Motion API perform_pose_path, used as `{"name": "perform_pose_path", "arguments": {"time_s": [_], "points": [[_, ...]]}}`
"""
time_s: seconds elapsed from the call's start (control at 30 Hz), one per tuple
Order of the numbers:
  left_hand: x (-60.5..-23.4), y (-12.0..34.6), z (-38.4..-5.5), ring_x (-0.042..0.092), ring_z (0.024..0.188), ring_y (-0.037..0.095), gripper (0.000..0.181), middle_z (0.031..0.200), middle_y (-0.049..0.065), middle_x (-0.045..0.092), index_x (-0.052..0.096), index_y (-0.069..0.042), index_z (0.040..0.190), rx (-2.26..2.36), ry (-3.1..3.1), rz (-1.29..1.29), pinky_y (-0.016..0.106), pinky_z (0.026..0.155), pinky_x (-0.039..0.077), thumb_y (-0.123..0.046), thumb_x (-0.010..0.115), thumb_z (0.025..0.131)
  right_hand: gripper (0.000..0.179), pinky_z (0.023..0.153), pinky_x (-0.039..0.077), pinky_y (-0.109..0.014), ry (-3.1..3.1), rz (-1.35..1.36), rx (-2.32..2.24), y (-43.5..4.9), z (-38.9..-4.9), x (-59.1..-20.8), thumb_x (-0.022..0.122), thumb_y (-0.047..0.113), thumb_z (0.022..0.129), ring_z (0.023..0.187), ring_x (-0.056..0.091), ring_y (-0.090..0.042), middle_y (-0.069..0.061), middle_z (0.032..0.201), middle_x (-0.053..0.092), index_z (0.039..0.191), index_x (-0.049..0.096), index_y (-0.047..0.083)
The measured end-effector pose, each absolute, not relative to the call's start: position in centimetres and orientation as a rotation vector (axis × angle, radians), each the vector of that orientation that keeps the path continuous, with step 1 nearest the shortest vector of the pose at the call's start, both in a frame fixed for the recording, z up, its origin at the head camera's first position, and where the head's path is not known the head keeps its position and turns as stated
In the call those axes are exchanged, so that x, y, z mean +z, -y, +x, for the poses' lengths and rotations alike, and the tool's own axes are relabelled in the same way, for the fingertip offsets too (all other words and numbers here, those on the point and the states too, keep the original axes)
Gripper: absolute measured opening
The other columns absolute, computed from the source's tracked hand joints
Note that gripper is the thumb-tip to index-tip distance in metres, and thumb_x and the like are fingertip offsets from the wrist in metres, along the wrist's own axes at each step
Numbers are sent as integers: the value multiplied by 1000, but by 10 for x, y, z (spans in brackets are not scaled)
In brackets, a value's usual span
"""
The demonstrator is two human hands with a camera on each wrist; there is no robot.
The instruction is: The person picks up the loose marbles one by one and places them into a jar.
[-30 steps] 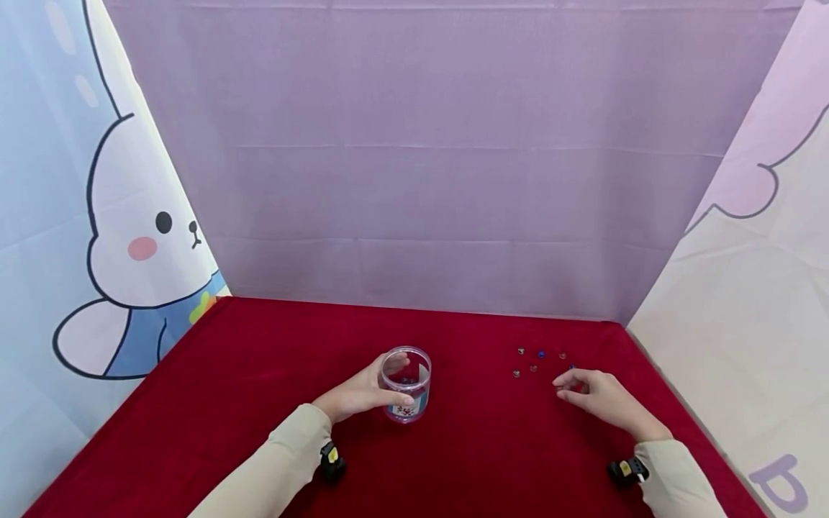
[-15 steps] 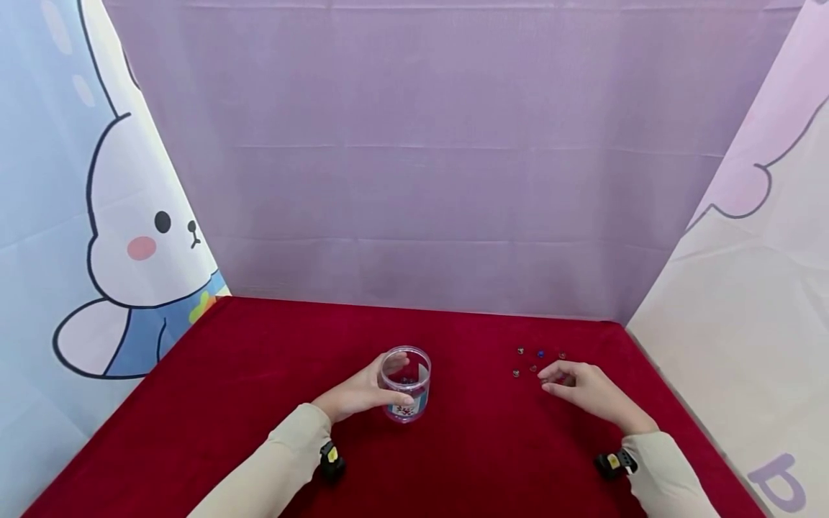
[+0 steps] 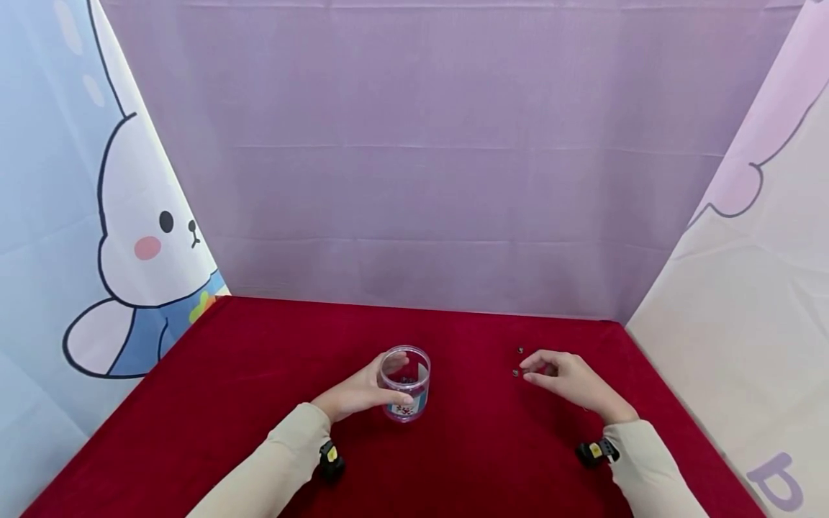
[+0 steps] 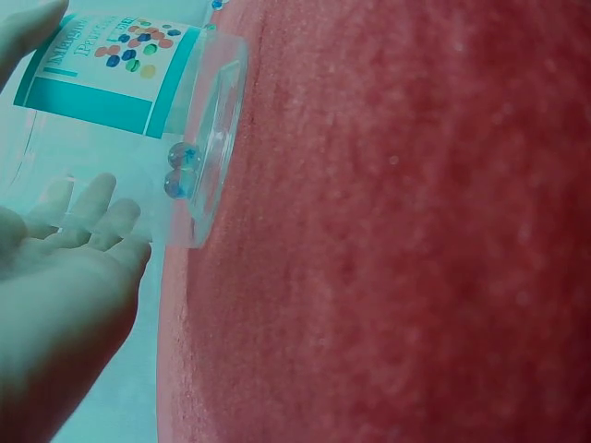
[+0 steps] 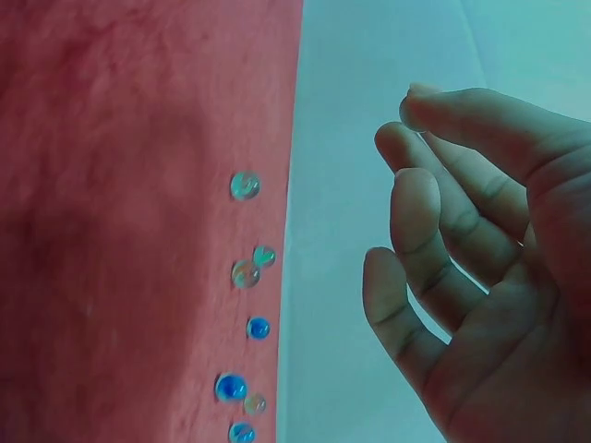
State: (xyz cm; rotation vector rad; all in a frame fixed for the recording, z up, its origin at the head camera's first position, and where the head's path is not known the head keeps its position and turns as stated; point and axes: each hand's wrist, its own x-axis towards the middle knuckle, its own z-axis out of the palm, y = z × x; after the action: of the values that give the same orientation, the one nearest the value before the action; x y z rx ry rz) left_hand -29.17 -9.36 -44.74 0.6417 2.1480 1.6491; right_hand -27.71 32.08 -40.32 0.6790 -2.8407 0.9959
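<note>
Collection looks to be the step in hand: the right hand (image 3: pixel 576 381) pinches what seems a marble (image 5: pixel 412 114), near loose marbles (image 5: pixel 259 328) on red cloth (image 3: pixel 466 446), while the left hand (image 3: pixel 359 392) grips the upright jar (image 3: pixel 419 400). The next move likely calls for release over it.

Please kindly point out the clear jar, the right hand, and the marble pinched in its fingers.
Clear jar (image 4: pixel 125 109): left wrist view, on its labelled side wall.
Right hand (image 3: pixel 573 378): head view, on the back of the hand.
Marble (image 5: pixel 409 115): right wrist view, on its exposed side.
</note>
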Motion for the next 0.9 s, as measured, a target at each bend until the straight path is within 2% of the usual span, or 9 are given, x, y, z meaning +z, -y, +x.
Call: {"name": "perform_pose_path", "arguments": {"time_s": [0.33,0.9], "points": [[-448,94,-292,36,138,33,87,155,9,37,30,-11,154,1646,-2145,646,52,104,43,-30,81,86,15,76,53,-28,2836,717,1022,-302,-286,-403,74,27,93,87,63,-13,13,100,68,108,72,26],[-448,95,-291,35,138,34,89,155,10,37,29,-10,154,1657,-2136,646,52,105,42,-28,82,85,15,71,53,-29,2807,825,1088,-256,-292,-384,73,27,94,82,62,-14,10,99,68,109,71,24]]}}
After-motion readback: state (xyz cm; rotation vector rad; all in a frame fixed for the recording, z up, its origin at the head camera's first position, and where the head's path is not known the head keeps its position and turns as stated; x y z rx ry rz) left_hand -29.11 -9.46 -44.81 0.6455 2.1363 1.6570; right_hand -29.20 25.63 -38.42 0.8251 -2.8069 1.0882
